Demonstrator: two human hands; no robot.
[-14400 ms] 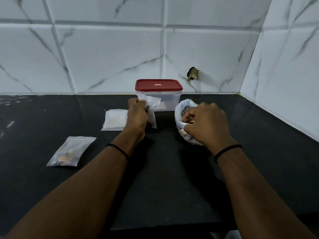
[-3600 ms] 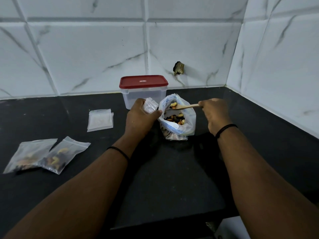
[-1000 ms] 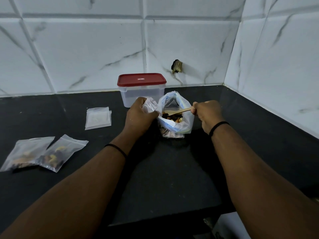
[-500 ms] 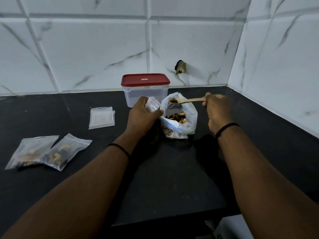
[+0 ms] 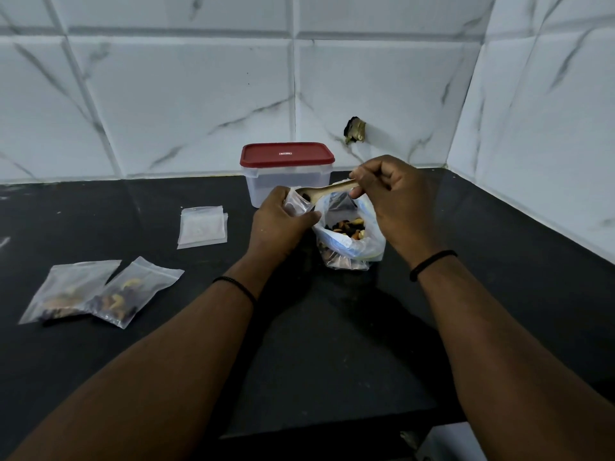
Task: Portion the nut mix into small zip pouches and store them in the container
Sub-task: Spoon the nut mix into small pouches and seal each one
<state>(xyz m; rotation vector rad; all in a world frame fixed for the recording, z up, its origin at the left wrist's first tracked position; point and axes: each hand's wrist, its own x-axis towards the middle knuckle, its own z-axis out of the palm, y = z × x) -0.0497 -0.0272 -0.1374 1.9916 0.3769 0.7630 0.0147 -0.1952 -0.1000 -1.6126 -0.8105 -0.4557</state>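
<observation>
My left hand [image 5: 278, 224] grips a small clear zip pouch [image 5: 297, 204] with its mouth held open. My right hand [image 5: 396, 197] pinches the handle of a wooden spoon [image 5: 324, 192], whose bowl sits at the pouch's mouth with dark nut pieces on it. An open plastic bag of nut mix [image 5: 347, 232] stands just right of the pouch. Behind them is a clear container with a red lid [image 5: 287, 173], closed. Two filled pouches [image 5: 100, 292] lie at the left, and a small stack of empty pouches [image 5: 202, 226] lies left of my left hand.
The black countertop [image 5: 332, 344] runs to white marble-tiled walls at the back and right. A small brass fitting [image 5: 355, 129] sticks out of the back wall. The counter's front edge is near the bottom, with a pale object [image 5: 442, 444] below it.
My right hand has lifted the spoon out of the nut bag and moved it left, so its bowl now reaches the mouth of the pouch in my left hand.
</observation>
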